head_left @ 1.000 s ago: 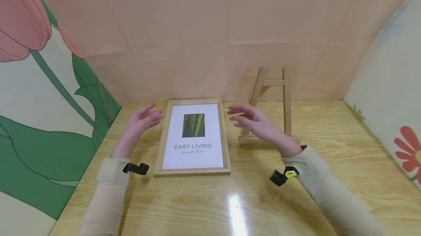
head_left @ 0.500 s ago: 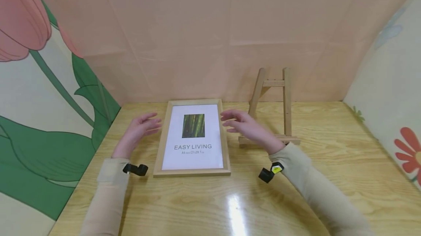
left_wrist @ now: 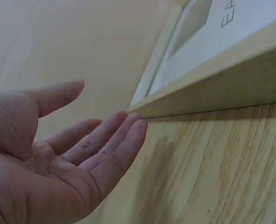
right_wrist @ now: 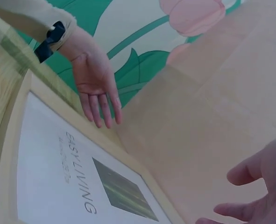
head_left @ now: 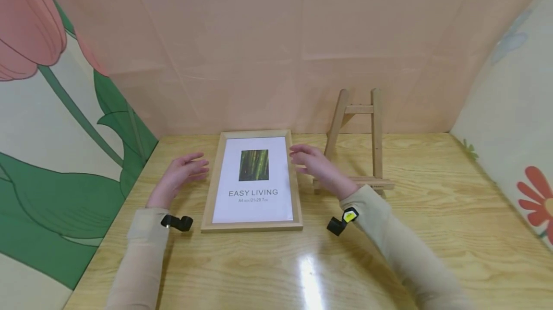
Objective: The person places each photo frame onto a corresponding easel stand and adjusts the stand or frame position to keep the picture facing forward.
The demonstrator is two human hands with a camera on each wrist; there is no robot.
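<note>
A light wooden picture frame (head_left: 252, 227) lies flat on the table, its white insert showing a bamboo picture and the words EASY LIVING. Just off its left side is my left hand (head_left: 179, 175), palm facing the frame and fingers extended. In the left wrist view, that hand (left_wrist: 77, 158) holds nothing, with its thumb apart from the fingers. My right hand (head_left: 317, 166) hovers by the frame's right edge, fingers loosely bent and nothing in them. Only part of this right hand (right_wrist: 259, 186) shows in the right wrist view.
Behind my right hand a small wooden easel (head_left: 377, 132) stands near the back wall (head_left: 242, 36). The wood-grain table (head_left: 242, 271) carries both objects. Painted side panels (head_left: 56, 195) enclose the left and right.
My right hand has moved left, from in front of the easel to the frame's right edge. The left hand has sunk slightly. Frame and easel have stayed put.
</note>
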